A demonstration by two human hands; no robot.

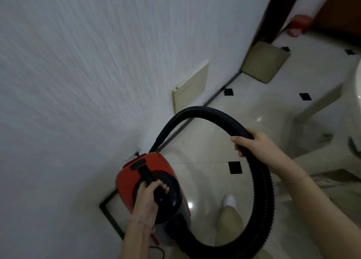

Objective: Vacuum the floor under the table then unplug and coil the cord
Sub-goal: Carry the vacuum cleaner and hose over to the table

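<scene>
A red canister vacuum (127, 180) with a black top hangs off the floor beside the white wall. My left hand (148, 198) is closed around its black carry handle (145, 173). The black ribbed hose (199, 112) loops up from the vacuum's front, arcs over and comes back down on the right. My right hand (252, 144) grips the hose near the top of that arc. A wall socket (133, 153) with a dark plug in it sits just behind the vacuum. A short piece of black cord (23, 252) shows at the bottom edge.
The pale tiled floor (205, 141) has small black diamond insets. A beige panel (190, 86) is set in the wall. A cream chair or table leg (318, 104) stands at right, beside a cushioned seat (265, 61). A dark door frame (273, 10) is far right. My foot (229, 201) is below.
</scene>
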